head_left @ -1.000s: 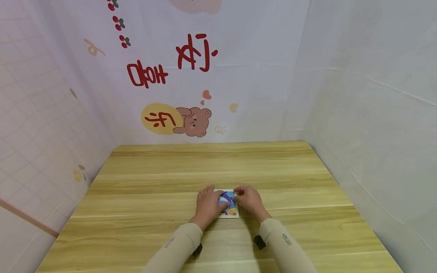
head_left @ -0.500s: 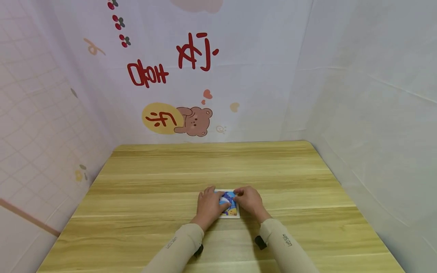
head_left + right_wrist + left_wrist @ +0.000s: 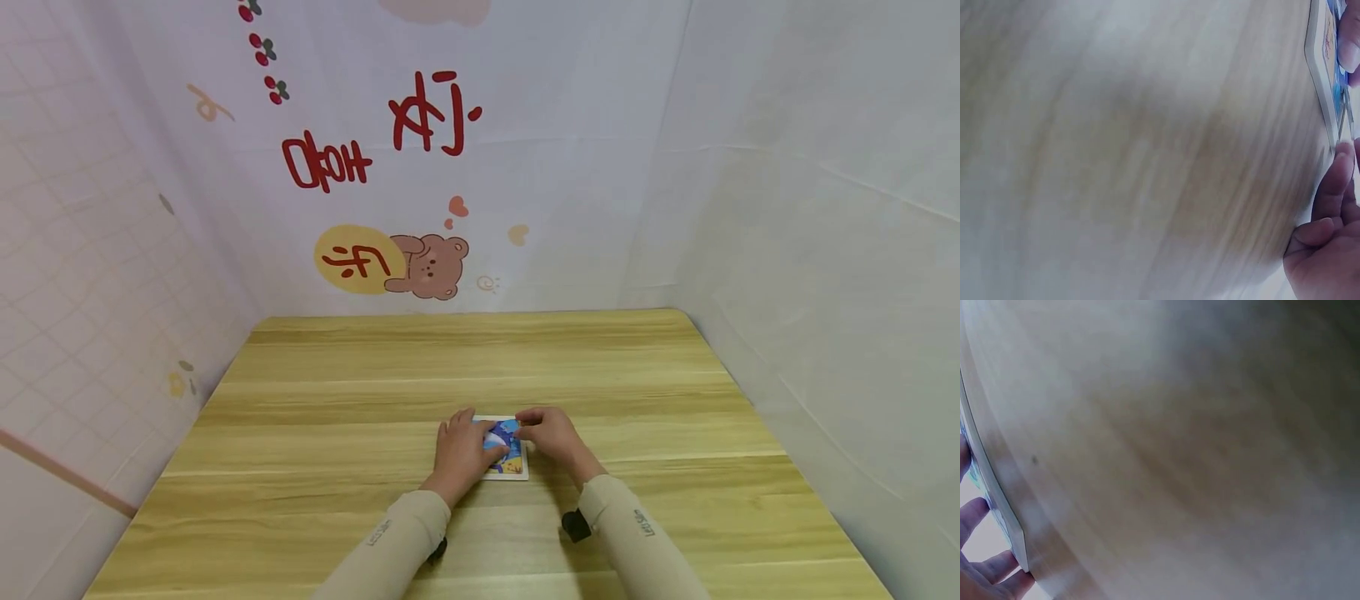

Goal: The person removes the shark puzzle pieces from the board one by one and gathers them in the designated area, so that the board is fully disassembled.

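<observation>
A small square picture puzzle (image 3: 512,468) with a white frame and a blue and yellow picture lies flat on the wooden table. My left hand (image 3: 456,454) rests over its left side, thumb and fingers spread across the picture and frame. In the left wrist view, left fingertips (image 3: 974,509) touch the frame's edge. At the puzzle's far right corner, my right hand (image 3: 551,433) pinches a thin light-blue piece (image 3: 511,426) between thumb and finger. The right wrist view shows this piece (image 3: 1347,115) tilted up from the board. My hands cover much of the puzzle.
The light wooden table (image 3: 337,400) spreads around the puzzle on all sides. A white printed cloth (image 3: 570,208) hangs behind the far edge, with more cloth along the left and right sides.
The right hand has turned slightly at the corner, and a light-blue piece there now shows tilted. The left hand stays on the puzzle.
</observation>
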Demonstrator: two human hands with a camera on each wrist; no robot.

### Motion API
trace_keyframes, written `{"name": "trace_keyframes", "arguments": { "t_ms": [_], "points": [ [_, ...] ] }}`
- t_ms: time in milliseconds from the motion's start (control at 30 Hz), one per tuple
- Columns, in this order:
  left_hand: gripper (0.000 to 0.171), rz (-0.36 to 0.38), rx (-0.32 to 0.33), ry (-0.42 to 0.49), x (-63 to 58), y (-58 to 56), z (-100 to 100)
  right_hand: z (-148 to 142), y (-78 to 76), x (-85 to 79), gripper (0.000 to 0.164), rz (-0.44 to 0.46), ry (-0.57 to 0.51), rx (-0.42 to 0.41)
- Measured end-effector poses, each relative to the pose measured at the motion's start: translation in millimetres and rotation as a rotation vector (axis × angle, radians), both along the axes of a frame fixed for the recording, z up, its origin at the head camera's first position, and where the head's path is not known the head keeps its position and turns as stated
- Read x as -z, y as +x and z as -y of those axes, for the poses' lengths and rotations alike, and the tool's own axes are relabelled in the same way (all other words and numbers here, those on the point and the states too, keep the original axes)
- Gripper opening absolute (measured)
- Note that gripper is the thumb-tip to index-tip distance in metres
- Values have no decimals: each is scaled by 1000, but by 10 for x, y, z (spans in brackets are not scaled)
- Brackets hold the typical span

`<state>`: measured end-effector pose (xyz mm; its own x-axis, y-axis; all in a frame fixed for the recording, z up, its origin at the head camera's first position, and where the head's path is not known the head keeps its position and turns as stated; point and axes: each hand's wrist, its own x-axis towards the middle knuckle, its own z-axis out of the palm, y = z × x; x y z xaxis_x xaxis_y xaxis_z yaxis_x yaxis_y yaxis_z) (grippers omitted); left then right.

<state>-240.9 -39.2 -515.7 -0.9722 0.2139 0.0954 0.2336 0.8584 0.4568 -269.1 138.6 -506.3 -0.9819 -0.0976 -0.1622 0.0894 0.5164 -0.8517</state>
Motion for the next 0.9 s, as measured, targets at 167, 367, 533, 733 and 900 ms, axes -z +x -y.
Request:
{"name": "trace_keyframes", "arguments": {
  "t_ms": [167,367,533,733,900],
  "points": [
    [48,3,-7,10,-1,-9,2,13,-2,-2,31,13,-13,-24],
    [49,-15,-1,14,32,-16,3,26,4,-1,30,-13,10,-18],
    [50,-8,0,15,45,-8,2,16,11,0,29,-31,14,-12],
    [49,-11,-3,11,43,-5,10,-78,-10,16,30,-11,-13,-9],
    [48,2,-2,22,19,7,10,-247,-33,30,31,24,-41,-3]
  ]
}}
